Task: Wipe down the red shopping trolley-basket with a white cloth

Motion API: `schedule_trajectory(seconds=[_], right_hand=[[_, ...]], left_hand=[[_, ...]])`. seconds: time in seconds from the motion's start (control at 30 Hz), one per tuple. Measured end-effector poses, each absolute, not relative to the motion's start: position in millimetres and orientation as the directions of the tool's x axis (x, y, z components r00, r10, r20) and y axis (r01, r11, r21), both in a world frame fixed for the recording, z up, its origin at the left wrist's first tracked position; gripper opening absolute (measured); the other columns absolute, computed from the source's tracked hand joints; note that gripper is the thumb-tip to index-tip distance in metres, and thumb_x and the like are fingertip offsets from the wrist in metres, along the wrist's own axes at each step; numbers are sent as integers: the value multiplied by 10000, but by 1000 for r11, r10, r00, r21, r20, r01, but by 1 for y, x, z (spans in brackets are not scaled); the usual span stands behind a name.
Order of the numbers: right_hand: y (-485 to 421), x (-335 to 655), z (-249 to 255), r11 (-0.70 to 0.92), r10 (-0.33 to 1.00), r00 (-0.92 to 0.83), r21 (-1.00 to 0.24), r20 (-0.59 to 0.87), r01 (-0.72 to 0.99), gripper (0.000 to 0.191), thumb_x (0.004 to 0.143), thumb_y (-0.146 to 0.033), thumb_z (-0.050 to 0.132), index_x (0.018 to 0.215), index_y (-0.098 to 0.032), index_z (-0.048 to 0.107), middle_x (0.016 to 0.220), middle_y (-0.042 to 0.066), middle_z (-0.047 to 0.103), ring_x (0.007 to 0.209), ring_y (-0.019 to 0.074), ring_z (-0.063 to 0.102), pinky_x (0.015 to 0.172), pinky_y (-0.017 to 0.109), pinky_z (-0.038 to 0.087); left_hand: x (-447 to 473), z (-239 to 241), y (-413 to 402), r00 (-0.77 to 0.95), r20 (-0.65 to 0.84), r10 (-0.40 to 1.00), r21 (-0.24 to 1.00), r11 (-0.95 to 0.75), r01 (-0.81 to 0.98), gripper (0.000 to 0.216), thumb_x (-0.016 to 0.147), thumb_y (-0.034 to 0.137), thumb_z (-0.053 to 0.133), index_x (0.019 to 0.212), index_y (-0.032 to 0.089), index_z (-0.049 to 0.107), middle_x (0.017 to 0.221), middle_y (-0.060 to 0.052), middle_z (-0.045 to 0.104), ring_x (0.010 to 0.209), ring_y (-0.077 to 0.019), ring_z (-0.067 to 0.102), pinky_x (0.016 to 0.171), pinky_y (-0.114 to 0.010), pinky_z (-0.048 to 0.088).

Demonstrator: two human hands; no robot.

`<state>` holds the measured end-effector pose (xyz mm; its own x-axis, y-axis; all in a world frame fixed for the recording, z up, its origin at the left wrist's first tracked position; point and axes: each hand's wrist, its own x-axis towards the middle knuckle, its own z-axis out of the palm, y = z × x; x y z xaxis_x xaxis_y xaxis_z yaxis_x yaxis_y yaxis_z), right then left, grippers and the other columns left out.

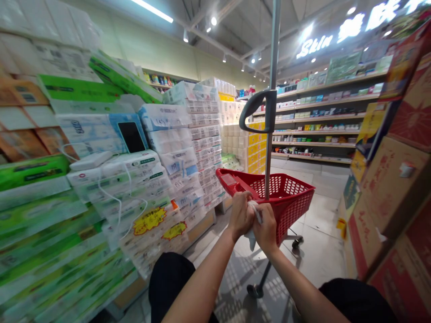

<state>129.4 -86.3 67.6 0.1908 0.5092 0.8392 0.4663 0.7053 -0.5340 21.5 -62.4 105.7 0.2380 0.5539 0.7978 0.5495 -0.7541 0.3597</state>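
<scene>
My left hand (240, 216) and my right hand (266, 227) are pressed together in front of me, both closed on a small white cloth or wipe (253, 217) that hangs down between them. They sit against the near rim of a red plastic shopping basket cart (286, 193). The cart's grey metal pole (270, 112) rises just behind my hands, with a grey loop handle (251, 112) partway up. The basket looks empty from here. My knees in dark trousers show at the bottom.
Stacked tissue and toilet-paper packs (175, 148) fill the left side, with a phone (132, 137) and a white power bank (90, 160) with cable on them. Cardboard boxes (393, 188) stack on the right. Shelves (319, 130) stand beyond the tiled floor (323, 251).
</scene>
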Motion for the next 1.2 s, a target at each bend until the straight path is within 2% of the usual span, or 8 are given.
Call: schedule_trajectory(seconds=[0.13,0.3,0.4,0.63,0.83,0.97,1.07,1.2], right_hand=[[-67,150,49,672,538,155,-532,829,515,96,920,-314,531,962,-237,570,991,41,555,925,190,561,814,331,459],[-39,194,27,431,572,435,-706,696,562,174,926,-385,471,909,-219,521,930,49,529,904,223,517,823,379,420],[-42,188,39,423,557,481,-729,677,537,184,928,-398,471,926,-218,511,933,45,525,901,219,514,821,373,412],[-59,158,68,663,469,343,-581,814,472,133,913,-357,529,939,-228,512,987,30,524,939,195,526,846,355,434],[-40,206,58,538,495,424,-651,759,536,139,905,-346,512,938,-215,548,924,28,544,870,203,531,803,380,438],[-52,200,74,614,435,343,-553,833,563,143,908,-338,529,967,-222,588,1003,50,578,964,214,550,870,403,457],[-62,193,81,676,378,294,-478,878,561,142,910,-318,546,999,-228,610,1036,58,594,1007,212,564,905,407,468],[-63,212,67,634,389,303,-491,870,597,155,909,-334,560,989,-220,626,1014,64,615,979,214,582,886,405,480]], left_hand=[[19,107,-56,235,786,572,355,-729,586,263,863,218,365,1111,184,448,981,-70,517,956,-232,476,900,-400,398],[24,108,-50,230,783,578,338,-706,622,250,869,209,374,1107,186,446,976,-70,524,957,-229,482,904,-399,404],[32,107,-51,231,774,589,328,-686,650,261,867,214,377,1119,191,441,975,-71,526,959,-232,484,911,-406,400],[57,106,-50,239,794,559,306,-707,637,225,858,201,369,1069,192,447,972,-70,539,954,-233,478,910,-411,406],[73,108,-45,272,781,563,271,-696,665,246,855,222,398,1096,188,432,997,-81,538,979,-250,483,925,-446,406],[82,109,-52,306,754,582,273,-701,659,251,864,255,417,1105,186,433,1021,-90,547,992,-264,493,957,-475,401],[76,116,-61,362,731,579,279,-737,615,313,882,282,427,1175,170,417,1107,-110,551,1060,-272,499,1003,-484,392],[39,144,-55,572,648,503,265,-853,450,504,857,271,501,1334,212,352,1362,-108,472,1241,-246,468,1043,-420,409]])
